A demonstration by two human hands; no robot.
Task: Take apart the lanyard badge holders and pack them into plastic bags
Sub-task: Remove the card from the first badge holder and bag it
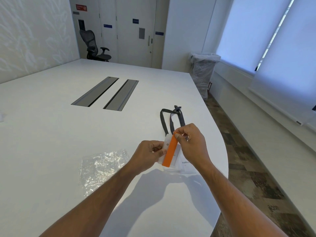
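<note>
Above the white table (51, 134) near its right edge, I hold a clear badge holder (165, 145) with an orange strip (169, 154) across it. My left hand (148, 155) pinches the holder's left side. My right hand (191, 142) pinches the top end of the orange strip. A dark grey lanyard (171, 117) runs from the holder's top and lies looped on the table behind my hands. A white printed card (185, 164) lies under my right hand. One crumpled clear plastic bag (102, 166) rests flat on the table to the left of my hands.
Two grey cable hatches (106, 93) are set into the table's middle. The rounded table edge (225, 159) runs just right of my hands. A bin with a plastic liner (204, 72) stands by the window wall, and an office chair (94, 47) sits beyond the table.
</note>
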